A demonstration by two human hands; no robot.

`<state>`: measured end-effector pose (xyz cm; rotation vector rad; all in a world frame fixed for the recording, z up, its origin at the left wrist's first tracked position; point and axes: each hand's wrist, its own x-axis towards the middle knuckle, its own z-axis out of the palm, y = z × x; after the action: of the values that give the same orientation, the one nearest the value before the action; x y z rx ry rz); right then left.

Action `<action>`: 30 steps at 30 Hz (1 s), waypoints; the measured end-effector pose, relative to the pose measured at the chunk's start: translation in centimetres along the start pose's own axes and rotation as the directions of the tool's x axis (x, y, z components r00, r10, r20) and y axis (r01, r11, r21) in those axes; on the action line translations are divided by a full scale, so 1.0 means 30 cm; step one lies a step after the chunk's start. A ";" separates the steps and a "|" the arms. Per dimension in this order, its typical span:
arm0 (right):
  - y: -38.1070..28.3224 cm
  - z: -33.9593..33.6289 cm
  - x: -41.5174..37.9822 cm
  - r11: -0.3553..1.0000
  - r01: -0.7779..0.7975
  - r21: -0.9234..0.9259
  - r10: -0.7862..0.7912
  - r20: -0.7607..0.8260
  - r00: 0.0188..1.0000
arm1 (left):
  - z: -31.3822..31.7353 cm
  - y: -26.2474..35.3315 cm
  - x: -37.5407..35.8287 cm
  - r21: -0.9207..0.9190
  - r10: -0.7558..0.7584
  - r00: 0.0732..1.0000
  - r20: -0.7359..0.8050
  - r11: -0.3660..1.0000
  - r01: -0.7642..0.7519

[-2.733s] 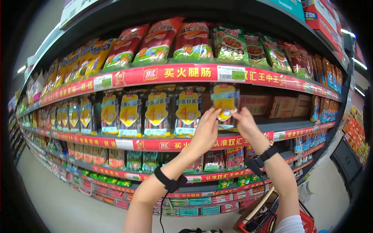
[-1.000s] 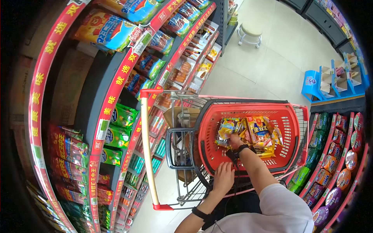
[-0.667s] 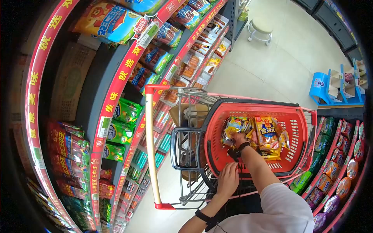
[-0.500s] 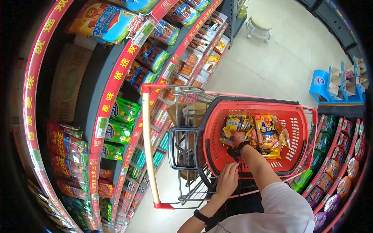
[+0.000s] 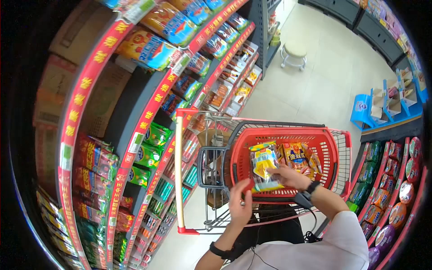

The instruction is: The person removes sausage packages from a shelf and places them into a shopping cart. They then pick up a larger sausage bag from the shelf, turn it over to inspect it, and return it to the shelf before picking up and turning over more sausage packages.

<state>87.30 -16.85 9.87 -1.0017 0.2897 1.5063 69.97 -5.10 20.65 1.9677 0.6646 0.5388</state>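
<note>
A yellow-and-white snack pack [image 5: 264, 163] with a blue label is tilted up over the near-left part of the red shopping basket [image 5: 330, 155]. My right hand [image 5: 291, 177] grips its right side, fingers lying across the front. Beside the basket's near-left corner is my left hand [image 5: 240, 203], fingers apart and nothing in them, close to the pack's lower edge. Further right in the basket lie yellow sausage packs [image 5: 295, 155], partly covered by the raised pack and my right hand. The basket rests in a wire shopping cart [image 5: 344, 148].
The cart's handle [image 5: 179, 175] faces the left shelves [image 5: 153, 96], stocked with bagged snacks. Tiled floor [image 5: 315, 78] extends beyond, with a round white stool [image 5: 294, 51]. A blue display rack [image 5: 371, 110] and a shelf of wrapped packs [image 5: 382, 193] stand at the right.
My right hand has lifted the yellow-and-white snack pack from the basket's contents. My left hand has moved left and its fingers have spread. The view has shifted, showing more of the left shelves.
</note>
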 end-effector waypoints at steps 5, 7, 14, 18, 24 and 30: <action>-0.107 0.183 -0.351 0.996 -0.075 0.039 0.066 0.203 0.977 | -0.175 0.161 0.103 -0.066 -0.004 0.984 -0.180 0.998 -0.008; -0.086 0.207 -0.391 0.981 -0.158 0.110 0.115 0.328 0.938 | -0.242 0.208 0.122 -0.095 0.165 0.981 -0.100 0.980 -0.175; 0.023 0.541 -0.420 0.978 -0.144 0.151 0.056 0.473 0.879 | -0.505 0.314 0.041 -0.502 0.210 0.963 -0.171 0.822 -0.269; 0.175 0.710 -0.251 0.876 -0.460 0.141 0.088 0.894 0.440 | -0.684 0.305 -0.016 -0.705 0.102 0.953 -0.284 0.651 -0.280; 0.289 1.045 -0.185 0.851 -0.524 0.009 0.049 0.994 0.097 | -0.953 0.257 -0.075 -0.804 -0.068 0.927 -0.369 0.523 -0.282; 0.409 1.141 -0.130 0.797 -0.601 0.062 0.113 0.962 0.249 | -1.131 0.213 -0.097 -0.795 -0.065 0.930 -0.361 0.543 -0.271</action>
<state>61.63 1.38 28.49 0.4894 -0.0168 2.0970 48.33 12.52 41.21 0.9769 0.3651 1.0782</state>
